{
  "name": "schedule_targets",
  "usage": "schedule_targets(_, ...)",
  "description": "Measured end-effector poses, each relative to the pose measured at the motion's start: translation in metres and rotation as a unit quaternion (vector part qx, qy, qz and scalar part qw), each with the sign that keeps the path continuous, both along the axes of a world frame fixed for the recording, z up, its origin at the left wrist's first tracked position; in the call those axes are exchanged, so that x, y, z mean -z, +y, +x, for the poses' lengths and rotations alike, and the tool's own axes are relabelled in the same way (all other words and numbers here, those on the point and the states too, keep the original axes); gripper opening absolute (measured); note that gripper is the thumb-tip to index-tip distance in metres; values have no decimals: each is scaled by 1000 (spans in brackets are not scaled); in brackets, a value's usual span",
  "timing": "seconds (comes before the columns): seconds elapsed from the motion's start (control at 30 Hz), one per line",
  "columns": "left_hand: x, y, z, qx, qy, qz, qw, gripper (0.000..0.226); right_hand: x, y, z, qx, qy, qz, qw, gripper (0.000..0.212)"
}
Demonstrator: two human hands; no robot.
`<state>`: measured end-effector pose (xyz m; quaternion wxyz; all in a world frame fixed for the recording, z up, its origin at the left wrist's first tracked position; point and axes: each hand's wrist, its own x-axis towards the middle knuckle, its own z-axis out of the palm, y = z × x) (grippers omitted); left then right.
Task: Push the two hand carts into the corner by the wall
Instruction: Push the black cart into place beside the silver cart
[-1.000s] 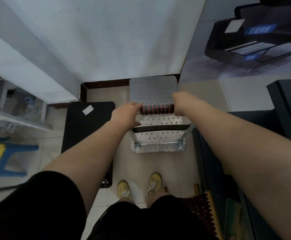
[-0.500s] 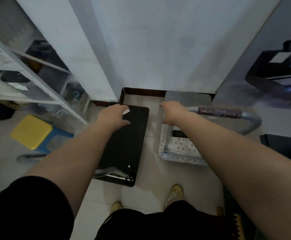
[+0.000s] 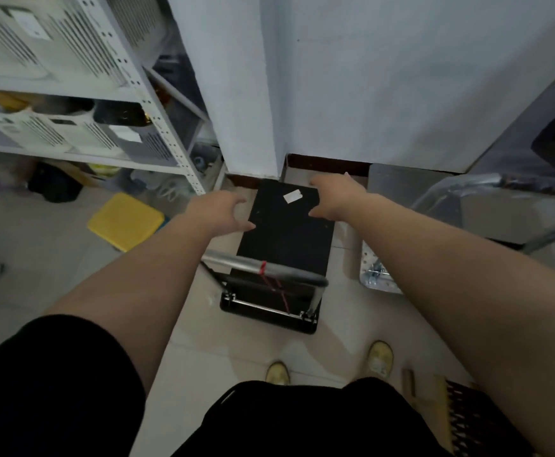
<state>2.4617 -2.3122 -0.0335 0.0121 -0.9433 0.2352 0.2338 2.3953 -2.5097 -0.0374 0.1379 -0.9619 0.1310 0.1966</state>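
In the head view, the black cart [image 3: 286, 232] stood on the tiled floor [image 3: 71, 265] with its far end close to the dark skirting [image 3: 327, 164] at the foot of the white wall [image 3: 385, 77], and the silver cart [image 3: 411, 206] stood just beside it on the right, its far edge also near the skirting. The left hand [image 3: 218, 209] hung over the black deck's left edge with fingers loosely curled, holding nothing; the right hand [image 3: 334, 196] hung over the right edge, likewise loosely spread and empty. Both looked clear of the handle [image 3: 263, 268], which lay nearer the person. As a judgement, a shove from one side alone could swing the black cart on its castors into the silver cart or against the corner of the wall; the feet [image 3: 380, 357] stood near its back end and could be caught if it rolled back. The black deck was flat, matt and rectangular with rounded corners, bearing a white sticker [image 3: 292, 196]; its handle was a shiny metal tube with red cord. The silver deck was perforated metal with a tubular handle, blurred here.
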Motion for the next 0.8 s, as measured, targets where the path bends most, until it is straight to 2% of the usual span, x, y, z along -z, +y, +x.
schedule_targets(0.13,15,37,-7,-3,49,25,998,81,13,36,-1,-33,50,-3,998,66)
schedule_targets(0.33,43,64,-18,-3,81,40,996,75,45,69,-25,-37,166,52,984,77)
schedule_targets(0.43,54,69,-23,24,60,43,997,61,58,77,-37,-58,218,30,974,61)
schedule_targets(0.57,62,72,-24,44,18,61,997,48,70,80,-51,-52,201,-5,978,38)
schedule_targets(0.8,58,61,-26,68,13,100,993,37,72,82,-66,-56,197,-35,978,34)
